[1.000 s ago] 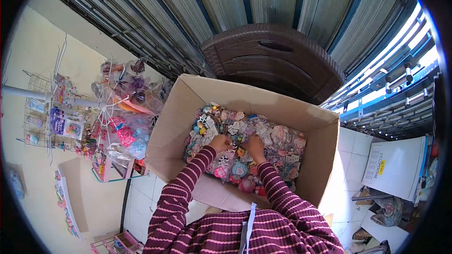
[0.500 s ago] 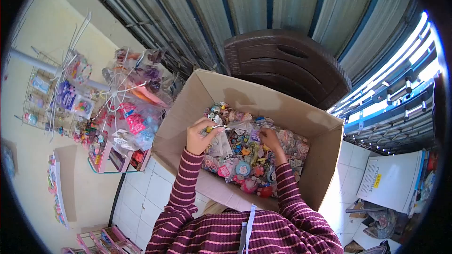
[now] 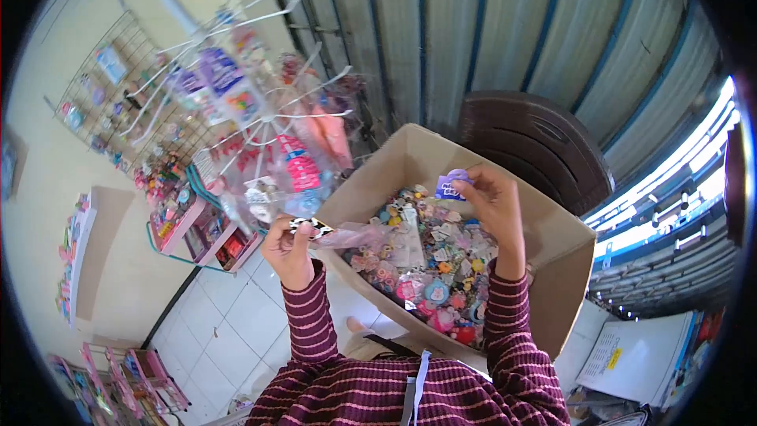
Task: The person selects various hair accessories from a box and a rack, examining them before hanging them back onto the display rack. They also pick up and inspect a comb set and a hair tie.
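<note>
My left hand (image 3: 289,254) pinches a small clear plastic packet (image 3: 352,237) by its black-and-white patterned top (image 3: 312,227), left of the box. What the packet contains is too blurred to tell. Between the thumb and fingers of my right hand (image 3: 495,199) is a purple card (image 3: 453,184) with white lettering, raised over the box; whether a bag hangs from it is hard to see. Below both hands, the open cardboard box (image 3: 552,246) holds a heap of small colourful trinkets and packets (image 3: 438,268).
A white wire rack (image 3: 268,120) with hanging packets stands close on the left, a pink shelf unit (image 3: 206,230) below it. Behind the box is a brown plastic chair (image 3: 544,142) against the metal shutter (image 3: 505,24). A white carton (image 3: 635,351) sits at the right.
My right hand has come up out of the heap with the purple card. My left hand has moved left, out past the box edge, with the packet. The view has turned toward the rack.
</note>
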Demonstrator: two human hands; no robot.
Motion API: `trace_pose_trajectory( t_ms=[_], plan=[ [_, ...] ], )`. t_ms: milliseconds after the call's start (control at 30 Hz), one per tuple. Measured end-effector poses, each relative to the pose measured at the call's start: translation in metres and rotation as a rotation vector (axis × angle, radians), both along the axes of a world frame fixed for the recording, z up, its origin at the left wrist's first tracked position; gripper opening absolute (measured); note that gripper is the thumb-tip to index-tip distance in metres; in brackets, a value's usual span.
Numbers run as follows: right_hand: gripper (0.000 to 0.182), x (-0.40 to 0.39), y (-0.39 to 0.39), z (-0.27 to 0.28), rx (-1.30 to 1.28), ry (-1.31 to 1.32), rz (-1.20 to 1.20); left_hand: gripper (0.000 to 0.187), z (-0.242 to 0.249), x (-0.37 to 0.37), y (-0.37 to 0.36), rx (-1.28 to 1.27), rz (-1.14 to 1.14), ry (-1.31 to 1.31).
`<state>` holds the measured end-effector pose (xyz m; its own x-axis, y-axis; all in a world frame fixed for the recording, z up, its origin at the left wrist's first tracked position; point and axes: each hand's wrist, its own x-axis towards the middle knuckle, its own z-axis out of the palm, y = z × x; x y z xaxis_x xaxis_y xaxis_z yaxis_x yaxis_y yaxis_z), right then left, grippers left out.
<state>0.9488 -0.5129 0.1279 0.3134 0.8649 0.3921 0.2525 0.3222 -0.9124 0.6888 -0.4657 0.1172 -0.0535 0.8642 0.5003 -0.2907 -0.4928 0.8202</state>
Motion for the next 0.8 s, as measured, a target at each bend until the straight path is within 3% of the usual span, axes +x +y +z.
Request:
trace_pose_trajectory(
  t_ms=[200,433,667,800],
  plan=[
    [0.008,-0.107,0.003,0.1,0.238,0.031,0.164,0.014,0.015,-0.105,-0.011,0.198,0.42,0.047],
    [0.008,-0.25,0.048,0.142,0.47,-0.067,0.56,0.014,0.021,-0.236,-0.037,0.182,0.71,0.116],
    [0.01,-0.366,0.106,0.106,0.434,0.048,0.713,0.013,0.006,-0.344,-0.051,0.154,0.951,0.235],
    [0.011,-0.413,0.144,0.064,0.247,0.087,0.737,0.013,-0.005,-0.377,-0.05,0.067,1.048,0.239]
  ],
)
